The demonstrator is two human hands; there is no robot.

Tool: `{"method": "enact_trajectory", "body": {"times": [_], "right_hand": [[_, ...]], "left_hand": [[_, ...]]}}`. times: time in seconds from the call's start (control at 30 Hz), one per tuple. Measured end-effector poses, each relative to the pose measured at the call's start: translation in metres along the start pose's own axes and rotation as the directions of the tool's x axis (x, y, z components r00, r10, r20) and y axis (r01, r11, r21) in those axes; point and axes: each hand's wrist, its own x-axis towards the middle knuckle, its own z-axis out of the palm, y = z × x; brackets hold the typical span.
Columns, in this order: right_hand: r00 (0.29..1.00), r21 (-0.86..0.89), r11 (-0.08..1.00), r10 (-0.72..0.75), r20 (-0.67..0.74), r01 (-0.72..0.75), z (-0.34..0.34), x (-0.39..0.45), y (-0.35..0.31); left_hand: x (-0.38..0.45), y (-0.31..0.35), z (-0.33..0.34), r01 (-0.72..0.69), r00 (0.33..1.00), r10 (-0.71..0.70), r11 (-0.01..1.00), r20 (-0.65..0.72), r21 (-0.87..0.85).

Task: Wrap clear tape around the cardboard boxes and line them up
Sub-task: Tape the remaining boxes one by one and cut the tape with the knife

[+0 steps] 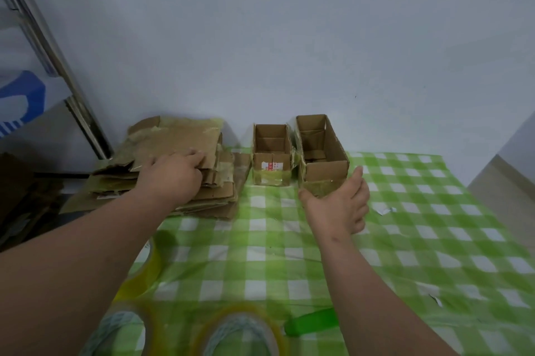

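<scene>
Two open cardboard boxes stand side by side at the far edge of the table, against the wall. The smaller box (271, 154) carries a white label with red print on its near face; I cannot read the characters. A band of clear tape runs round its lower part. The larger box (321, 153) sits just right of it, touching or nearly so, also taped low on its near wall. Both show only folded inner flaps; I see no contents.

Right hand (340, 205) is at the larger box's near end, fingers spread wide and mostly straight, thumb at the near left corner, index finger up beside the near right corner. Whether skin touches cardboard I cannot tell.

Left hand (173, 174) rests on a stack of flattened cardboard (185, 182) left of the boxes, fingers curled over the edge of the top sheets, gripping them.

Nearer me on the green-and-white checked tablecloth (405, 239): three rolls of clear tape, one (146, 270) partly under my left forearm, two (124, 329) (240, 332) at the bottom edge, blurred. A green object (311, 323) lies beside them; I cannot identify it.
</scene>
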Motion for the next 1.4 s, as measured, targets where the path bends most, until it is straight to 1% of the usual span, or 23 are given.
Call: {"method": "enact_trajectory", "body": {"times": [0.03,0.17,0.27,0.43,0.5,0.63,0.7,0.77,0.83,0.9,1.0,1.07,1.13,1.2,1.3,1.4], "right_hand": [[1.0,-0.004,1.0,-0.021,-0.007,0.021,-0.002,-0.003,0.0],[0.993,-0.038,0.993,-0.114,-0.013,0.113,-0.014,-0.017,-0.003],[0.984,-0.091,0.98,-0.178,0.016,0.179,-0.025,-0.027,-0.003],[0.954,-0.148,0.942,-0.295,0.054,0.299,-0.033,-0.038,-0.002],[0.941,-0.158,0.928,-0.325,0.094,0.337,-0.033,-0.041,-0.004],[0.923,-0.16,0.911,-0.362,0.13,0.38,-0.03,-0.044,-0.013],[0.914,-0.149,0.905,-0.378,0.146,0.398,-0.026,-0.044,-0.015],[0.906,-0.124,0.902,-0.395,0.153,0.414,-0.022,-0.043,-0.017],[0.901,-0.107,0.9,-0.404,0.158,0.422,-0.019,-0.042,-0.019],[0.898,-0.107,0.899,-0.403,0.176,0.425,-0.016,-0.043,-0.021],[0.892,-0.091,0.898,-0.407,0.199,0.43,-0.015,-0.047,-0.023],[0.886,-0.084,0.895,-0.415,0.207,0.438,-0.018,-0.052,-0.025],[0.885,-0.071,0.896,-0.417,0.207,0.439,-0.023,-0.057,-0.026],[0.885,-0.044,0.898,-0.422,0.196,0.438,-0.029,-0.062,-0.029],[0.879,0.026,0.891,-0.451,0.153,0.453,-0.042,-0.07,-0.034],[0.866,0.109,0.869,-0.493,0.09,0.483,-0.058,-0.079,-0.04]], "left_hand": [[-0.002,0.0,-0.001,-0.006,1.0,0.006,1.0,0.002,0.023],[-0.012,-0.002,-0.015,0.024,0.993,-0.008,0.99,-0.116,0.136],[-0.016,-0.003,-0.022,0.013,0.984,0.025,0.977,-0.176,0.212],[-0.016,0.0,-0.029,0.008,0.962,0.064,0.965,-0.267,0.261],[-0.013,-0.001,-0.031,0.007,0.963,0.067,0.961,-0.26,0.276],[-0.003,-0.001,-0.038,0.013,0.982,0.038,0.963,-0.184,0.268],[-0.001,-0.001,-0.04,0.014,0.982,0.031,0.972,-0.187,0.236],[-0.001,-0.003,-0.042,0.033,0.973,0.01,0.982,-0.231,0.184],[-0.005,-0.004,-0.047,0.053,0.93,-0.011,0.993,-0.367,0.103],[-0.011,-0.004,-0.056,0.033,0.854,-0.064,0.997,-0.517,-0.069],[-0.016,-0.007,-0.075,-0.046,0.763,-0.188,0.939,-0.619,-0.341],[-0.017,-0.012,-0.089,-0.113,0.712,-0.273,0.865,-0.647,-0.489],[-0.024,-0.012,-0.103,-0.191,0.7,-0.311,0.786,-0.642,-0.589],[-0.035,-0.005,-0.116,-0.254,0.707,-0.275,0.761,-0.652,-0.597],[-0.06,0.012,-0.129,-0.333,0.735,-0.103,0.806,-0.67,-0.489],[-0.083,0.029,-0.134,-0.377,0.785,0.043,0.826,-0.618,-0.42]]}}
